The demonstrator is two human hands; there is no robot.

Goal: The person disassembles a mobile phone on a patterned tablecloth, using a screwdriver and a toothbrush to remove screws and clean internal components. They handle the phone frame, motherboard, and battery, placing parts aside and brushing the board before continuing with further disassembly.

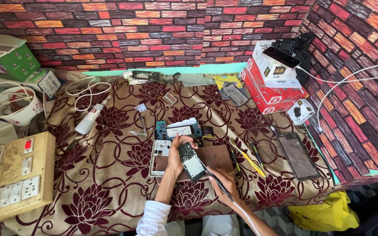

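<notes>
The circuit board [192, 161], a dark phone part with a pale metal shield on its face, sits raised just above the tabletop [110, 175], pinched at its upper end by the fingers of the left hand [178, 150], which are closed on it. The right hand [225, 183] has its fingers closed around a thin dark tool [210, 172], held like a pen, and the tip meets the board's lower right edge. The step in hand looks like working a small part on the board, prying or unscrewing; which of the two is too fine to tell. The next move seems to call for a steady left grip and light, exact pressure at the tool tip so that it does not slip across the board.

Just beyond the left fingers, toward the wall, lie a white phone frame [159, 156] and a blue board with a white label [178, 130]. Under the board is a brown mat [217, 157]. To the right of the right fingers lie yellow tweezers [248, 158], then a dark phone screen [298, 155] farther out. Well to the left are a white bottle [89, 119] and a yellowed switch board [12, 177]; red and white boxes [270, 87] are stacked at the far right.
</notes>
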